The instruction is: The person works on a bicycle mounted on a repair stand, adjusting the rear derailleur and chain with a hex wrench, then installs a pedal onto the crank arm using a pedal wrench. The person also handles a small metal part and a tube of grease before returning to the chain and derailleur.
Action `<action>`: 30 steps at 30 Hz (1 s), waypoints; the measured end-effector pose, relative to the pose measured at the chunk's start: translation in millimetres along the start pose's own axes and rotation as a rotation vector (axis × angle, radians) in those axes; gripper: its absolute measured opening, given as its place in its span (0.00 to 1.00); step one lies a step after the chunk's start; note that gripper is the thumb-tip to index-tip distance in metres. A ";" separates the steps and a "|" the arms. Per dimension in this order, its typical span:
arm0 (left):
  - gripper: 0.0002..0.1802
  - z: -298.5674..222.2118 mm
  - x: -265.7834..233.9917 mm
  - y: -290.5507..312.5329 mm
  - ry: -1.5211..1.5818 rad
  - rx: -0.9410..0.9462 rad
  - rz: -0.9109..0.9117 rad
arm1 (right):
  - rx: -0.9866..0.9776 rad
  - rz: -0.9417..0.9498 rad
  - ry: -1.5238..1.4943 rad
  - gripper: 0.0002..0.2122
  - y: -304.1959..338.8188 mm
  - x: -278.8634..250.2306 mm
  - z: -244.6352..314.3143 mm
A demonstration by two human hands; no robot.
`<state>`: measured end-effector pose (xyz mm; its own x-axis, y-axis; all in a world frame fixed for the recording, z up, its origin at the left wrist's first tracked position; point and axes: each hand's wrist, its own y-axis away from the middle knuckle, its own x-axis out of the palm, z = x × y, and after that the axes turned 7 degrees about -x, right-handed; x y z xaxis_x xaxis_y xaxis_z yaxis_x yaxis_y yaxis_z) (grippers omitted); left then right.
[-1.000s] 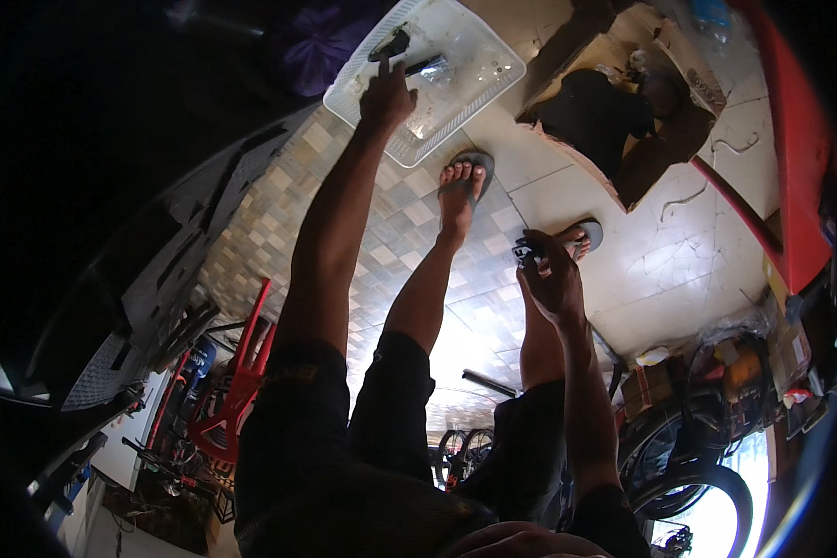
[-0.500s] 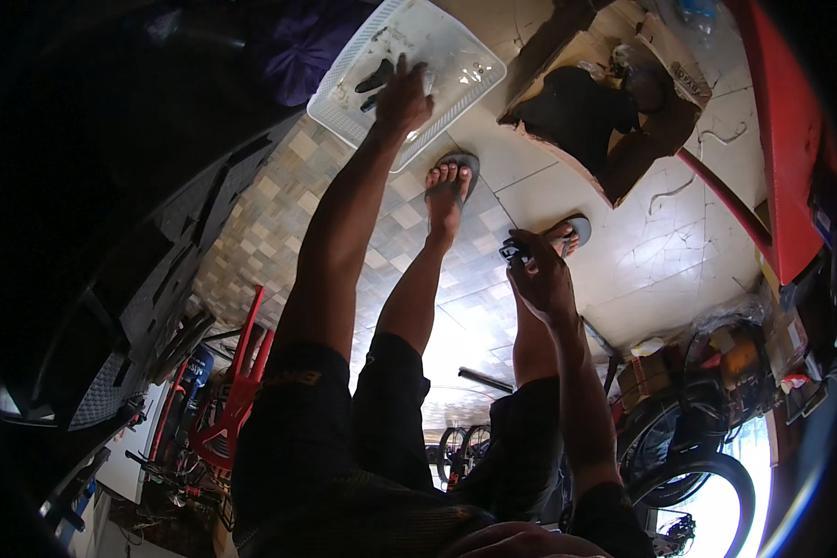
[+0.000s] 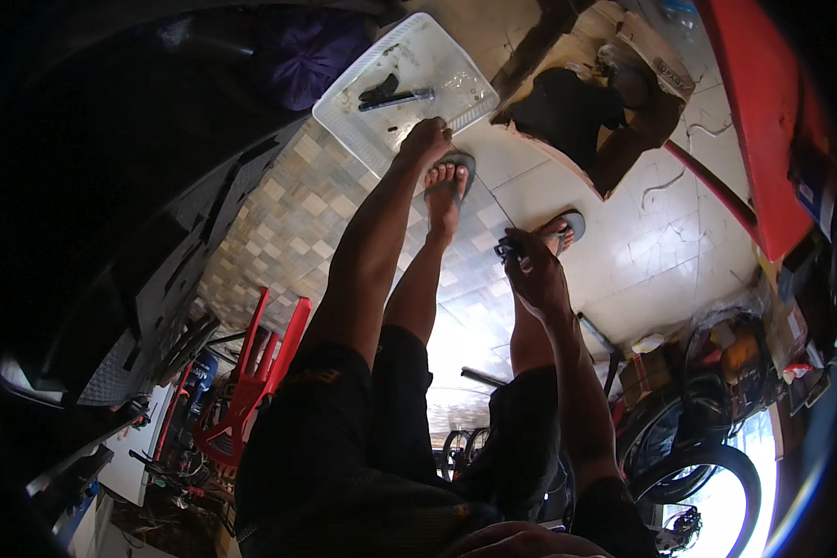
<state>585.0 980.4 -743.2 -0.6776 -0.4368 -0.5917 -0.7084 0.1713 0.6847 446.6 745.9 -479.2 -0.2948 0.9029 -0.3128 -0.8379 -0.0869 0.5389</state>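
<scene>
Small dark part (image 3: 508,248) in my right hand (image 3: 541,279)

Got it clamped right of centre, probably pinched to stay visible. Left hand (image 3: 426,141) overlaps the white tray (image 3: 448,67), upper middle; can't tell if it's gripping. Tray likely corrals those black pieces (image 3: 378,90).

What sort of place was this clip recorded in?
Probably a bicycle repair workshop, though a cluttered garage is possible: a black tyre shows among wheels at lower right, and a white plastic basket on the tiled floor holds loose dark parts.
</scene>
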 end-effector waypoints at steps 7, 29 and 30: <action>0.14 -57.3 -32.2 107.3 0.830 0.046 0.301 | -0.035 -0.183 -0.214 0.14 5.5 -23.0 25.6; 0.28 -337.0 -279.7 381.1 1.108 0.347 0.286 | -0.144 -0.332 -0.648 0.15 124.1 -172.1 259.8; 0.27 -342.6 -286.9 387.4 1.159 0.329 0.311 | -0.149 -0.331 -0.639 0.16 128.7 -176.0 266.7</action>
<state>572.7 869.5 -162.4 -0.3704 -0.8309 0.4153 -0.6783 0.5474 0.4902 513.2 688.0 -146.2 0.2717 0.9571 0.1011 -0.9037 0.2176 0.3688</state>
